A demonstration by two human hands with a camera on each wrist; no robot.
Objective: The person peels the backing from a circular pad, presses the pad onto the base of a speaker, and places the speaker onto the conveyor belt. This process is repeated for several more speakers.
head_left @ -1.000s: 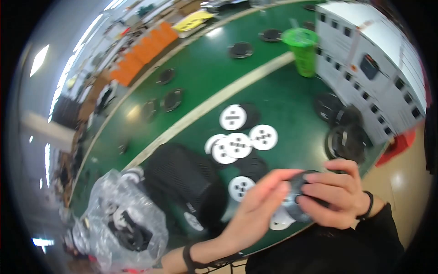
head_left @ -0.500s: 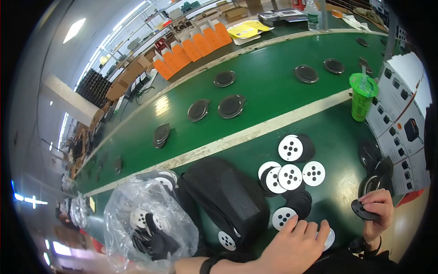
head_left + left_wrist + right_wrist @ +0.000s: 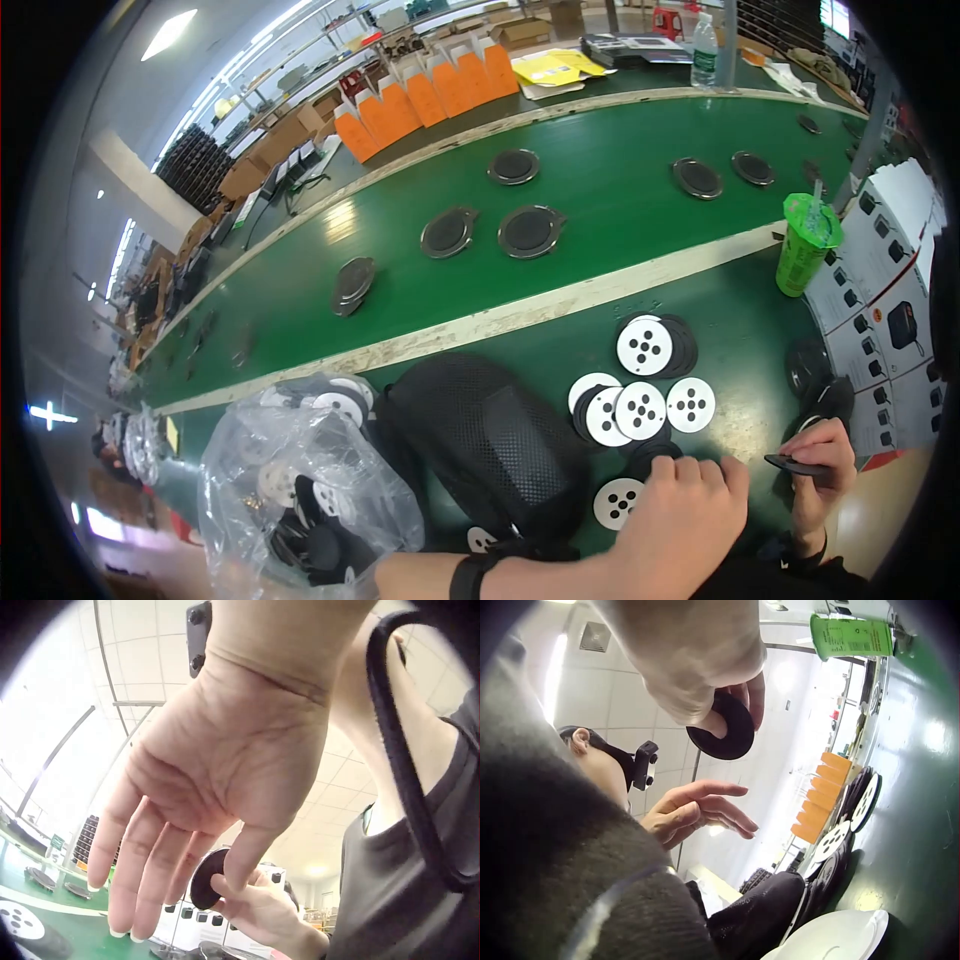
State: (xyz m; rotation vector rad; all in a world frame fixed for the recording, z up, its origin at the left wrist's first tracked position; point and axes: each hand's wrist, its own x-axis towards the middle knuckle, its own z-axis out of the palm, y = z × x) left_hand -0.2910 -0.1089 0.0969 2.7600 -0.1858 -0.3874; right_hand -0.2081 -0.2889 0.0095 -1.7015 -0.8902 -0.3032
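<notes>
The fingers of the left hand [image 3: 680,520] are loose and almost straight, a little apart, and I see nothing in them. The fingers and thumb of the right hand [image 3: 828,468] pinch a thin black disc [image 3: 795,465], with the thumb on one flat side.

From far off, I tell places by the black mesh case [image 3: 480,430]. The black disc is up in the air, well to the right of the case, tipped so that the head view shows me mostly its edge. The left hand is between the case and the black disc, and it hides some of what lies under it.

Just right of the case, white discs [image 3: 641,410] with dark holes lie in a bunch, some edges on top of others. Further right of the case I see open room on the green table [image 3: 735,380], then dark round parts [image 3: 825,400]. A printed carton [image 3: 890,290] stands farthest right of the case.

On the left, a clear plastic bag [image 3: 310,470] is just beside the case, so that side is tight. Behind the case runs a pale strip [image 3: 560,290].
</notes>
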